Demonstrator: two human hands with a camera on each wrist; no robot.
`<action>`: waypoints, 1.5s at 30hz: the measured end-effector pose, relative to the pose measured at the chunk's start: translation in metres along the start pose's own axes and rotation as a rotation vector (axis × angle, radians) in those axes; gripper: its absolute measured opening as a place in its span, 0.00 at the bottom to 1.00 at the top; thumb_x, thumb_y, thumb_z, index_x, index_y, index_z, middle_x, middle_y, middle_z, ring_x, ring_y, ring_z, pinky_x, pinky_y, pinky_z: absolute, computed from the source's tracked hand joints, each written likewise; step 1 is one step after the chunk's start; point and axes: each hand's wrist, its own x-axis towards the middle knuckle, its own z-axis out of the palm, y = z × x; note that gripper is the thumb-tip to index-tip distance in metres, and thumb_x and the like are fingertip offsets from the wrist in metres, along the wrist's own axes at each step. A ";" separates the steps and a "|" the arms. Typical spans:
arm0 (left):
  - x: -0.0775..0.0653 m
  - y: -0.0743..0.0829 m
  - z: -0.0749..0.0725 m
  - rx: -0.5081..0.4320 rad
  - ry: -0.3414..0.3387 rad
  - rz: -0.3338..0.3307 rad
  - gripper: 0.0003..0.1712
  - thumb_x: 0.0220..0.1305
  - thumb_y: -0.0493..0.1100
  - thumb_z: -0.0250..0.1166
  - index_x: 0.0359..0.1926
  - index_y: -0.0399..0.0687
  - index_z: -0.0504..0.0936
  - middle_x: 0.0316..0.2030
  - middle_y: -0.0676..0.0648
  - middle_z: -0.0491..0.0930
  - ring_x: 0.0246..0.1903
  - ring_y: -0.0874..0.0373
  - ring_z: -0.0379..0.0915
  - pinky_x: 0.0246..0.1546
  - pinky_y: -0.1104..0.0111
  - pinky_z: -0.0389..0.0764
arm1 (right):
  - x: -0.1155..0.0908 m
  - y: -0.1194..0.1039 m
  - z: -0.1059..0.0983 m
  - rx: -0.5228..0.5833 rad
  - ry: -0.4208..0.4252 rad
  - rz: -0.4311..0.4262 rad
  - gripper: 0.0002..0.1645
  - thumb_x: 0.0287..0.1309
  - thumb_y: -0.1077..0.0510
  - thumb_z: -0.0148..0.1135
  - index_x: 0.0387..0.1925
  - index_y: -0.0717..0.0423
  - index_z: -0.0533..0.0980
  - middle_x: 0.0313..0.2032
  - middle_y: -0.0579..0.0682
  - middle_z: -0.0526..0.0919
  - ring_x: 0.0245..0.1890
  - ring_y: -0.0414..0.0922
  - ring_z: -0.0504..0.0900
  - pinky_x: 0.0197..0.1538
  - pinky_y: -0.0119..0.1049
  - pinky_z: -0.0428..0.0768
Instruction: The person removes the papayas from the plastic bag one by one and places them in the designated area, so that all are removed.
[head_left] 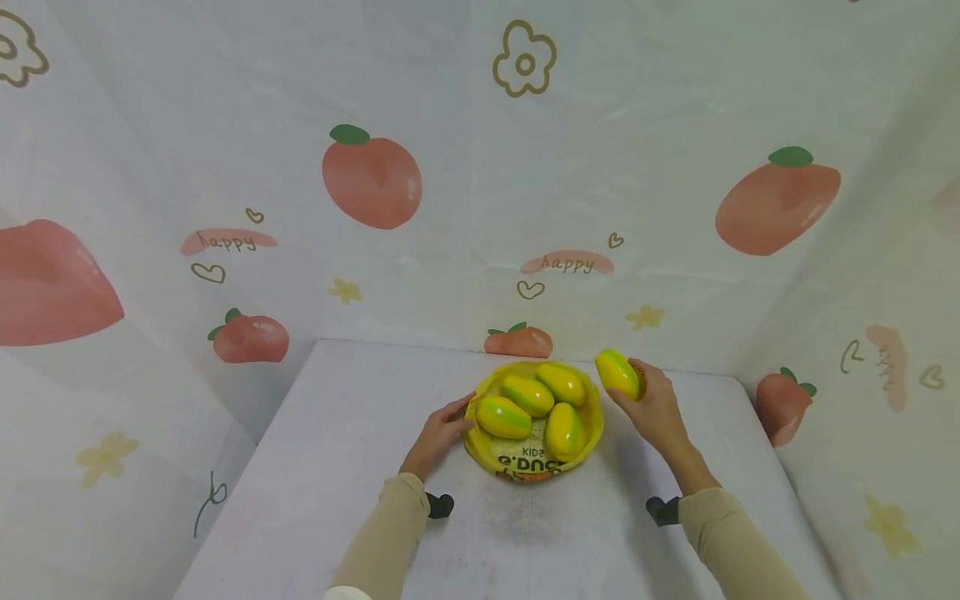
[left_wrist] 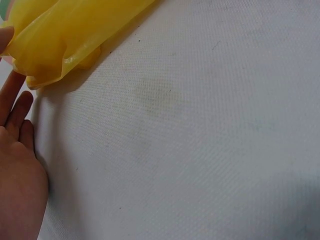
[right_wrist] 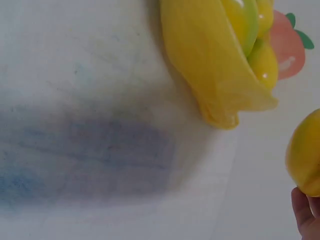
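A round yellow plastic bag (head_left: 487, 454), its rim spread open, lies on the table with several yellow-green mangoes (head_left: 503, 417) inside. At its left edge, my left hand (head_left: 438, 438) pinches the rim; the left wrist view has the thumb over the yellow plastic (left_wrist: 75, 35) and the fingers behind and below it. My right hand (head_left: 654, 403) grips another glossy mango (head_left: 618, 374), raised just right of the bag. Part of that mango and most of the right hand fall outside the right wrist view, where fingertips (right_wrist: 301, 207) touch its underside.
The white table (head_left: 300, 500) ends at a white cloth backdrop (head_left: 450, 275) printed with fruit and flowers, which also hangs along both sides. Dark wrist-worn devices (head_left: 440, 505) show at both sleeves. Dark printing marks the bag's near side.
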 end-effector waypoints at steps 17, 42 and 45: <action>-0.003 0.004 0.000 -0.011 0.012 0.003 0.31 0.65 0.47 0.66 0.69 0.68 0.76 0.73 0.57 0.70 0.79 0.49 0.55 0.81 0.45 0.51 | -0.005 0.032 0.002 0.001 -0.035 0.214 0.40 0.65 0.57 0.66 0.70 0.75 0.61 0.63 0.76 0.70 0.61 0.69 0.70 0.66 0.66 0.69; -0.004 0.005 0.002 -0.005 0.025 -0.015 0.30 0.66 0.49 0.65 0.68 0.72 0.75 0.74 0.56 0.69 0.79 0.47 0.54 0.80 0.42 0.51 | -0.007 0.057 0.017 -0.126 -0.178 0.423 0.46 0.70 0.49 0.60 0.75 0.72 0.55 0.69 0.75 0.64 0.68 0.69 0.65 0.75 0.64 0.63; -0.006 0.007 0.001 -0.004 0.024 -0.019 0.29 0.66 0.50 0.65 0.68 0.73 0.75 0.74 0.56 0.68 0.79 0.47 0.53 0.80 0.41 0.50 | -0.006 0.056 0.018 -0.121 -0.198 0.433 0.47 0.70 0.48 0.60 0.76 0.71 0.53 0.70 0.75 0.62 0.69 0.69 0.64 0.76 0.65 0.62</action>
